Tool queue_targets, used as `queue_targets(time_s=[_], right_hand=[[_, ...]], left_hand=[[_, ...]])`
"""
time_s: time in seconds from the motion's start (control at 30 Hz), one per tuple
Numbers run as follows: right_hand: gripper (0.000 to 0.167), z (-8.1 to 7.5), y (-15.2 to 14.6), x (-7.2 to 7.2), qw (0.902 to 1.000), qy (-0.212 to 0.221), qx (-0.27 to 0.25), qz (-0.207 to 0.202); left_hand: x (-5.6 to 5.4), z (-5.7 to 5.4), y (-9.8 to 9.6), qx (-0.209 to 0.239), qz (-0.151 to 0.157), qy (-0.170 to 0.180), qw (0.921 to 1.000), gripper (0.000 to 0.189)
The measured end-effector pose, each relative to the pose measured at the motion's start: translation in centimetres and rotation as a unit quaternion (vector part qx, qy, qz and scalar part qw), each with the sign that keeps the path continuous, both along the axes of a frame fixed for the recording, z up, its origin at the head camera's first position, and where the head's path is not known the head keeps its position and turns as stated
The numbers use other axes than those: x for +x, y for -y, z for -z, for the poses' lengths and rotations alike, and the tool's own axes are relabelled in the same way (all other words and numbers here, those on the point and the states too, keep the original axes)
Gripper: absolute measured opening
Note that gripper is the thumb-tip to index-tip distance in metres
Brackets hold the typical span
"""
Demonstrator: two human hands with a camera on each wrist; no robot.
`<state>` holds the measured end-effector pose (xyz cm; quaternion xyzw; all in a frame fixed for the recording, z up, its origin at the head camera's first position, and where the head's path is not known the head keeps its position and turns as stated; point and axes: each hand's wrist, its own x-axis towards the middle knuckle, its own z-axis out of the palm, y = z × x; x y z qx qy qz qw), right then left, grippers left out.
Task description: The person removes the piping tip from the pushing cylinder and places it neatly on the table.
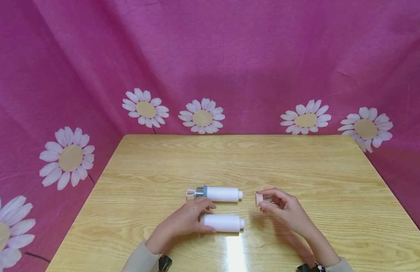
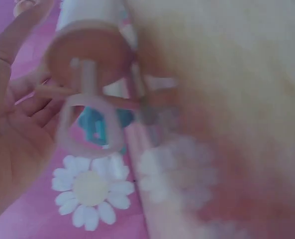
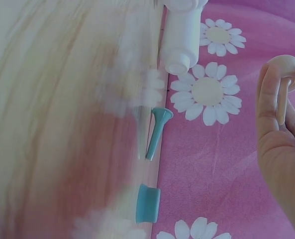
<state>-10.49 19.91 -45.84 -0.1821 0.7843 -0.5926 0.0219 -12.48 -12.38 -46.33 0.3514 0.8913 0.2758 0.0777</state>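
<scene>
In the head view, my left hand [image 1: 187, 219] arches over the left end of the nearer white syringe-like tube [image 1: 223, 223], thumb and fingers spread loosely around it. That tube has a peach end disc [image 2: 65, 52] and a pale looped handle [image 2: 118, 127] in the left wrist view. The farther white tube [image 1: 223, 194] lies parallel to it, with a teal collar [image 1: 205, 190] and a looped plunger handle [image 1: 190, 193]. My right hand [image 1: 288, 209] pinches a short peach cap [image 1: 259, 200], held right of the tubes' nozzles; a thin peach stem [image 3: 282, 102] also shows in those fingers.
Two teal pieces, one flared like a small funnel [image 3: 158, 129] and one short and block-like [image 3: 148, 204], appear in the right wrist view. Beneath everything is a glossy wooden table [image 1: 145, 162]. A magenta curtain [image 1: 230, 56] with daisies borders its back and sides.
</scene>
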Motion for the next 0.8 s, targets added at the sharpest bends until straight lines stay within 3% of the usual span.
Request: queue_targets(time_s=[0.2,0.43,0.8], right_hand=[[0.027,-0.5,-0.1,0.0,0.9998,0.008,0.012,0.011],[0.027,-0.6,0.1,0.0,0.9998,0.013,0.011,0.010],[0.028,-0.7,0.5,-0.1,0.9998,0.012,0.017,0.000]], left_hand=[[0.2,-1.5,0.3,0.060,-0.016,-0.041,0.9972,0.052],[-0.4,-1.9,0.0,0.118,0.010,-0.105,0.9874,0.051],[-0.1,-3.5,-2.3,0.131,-0.005,-0.119,0.9842,0.050]])
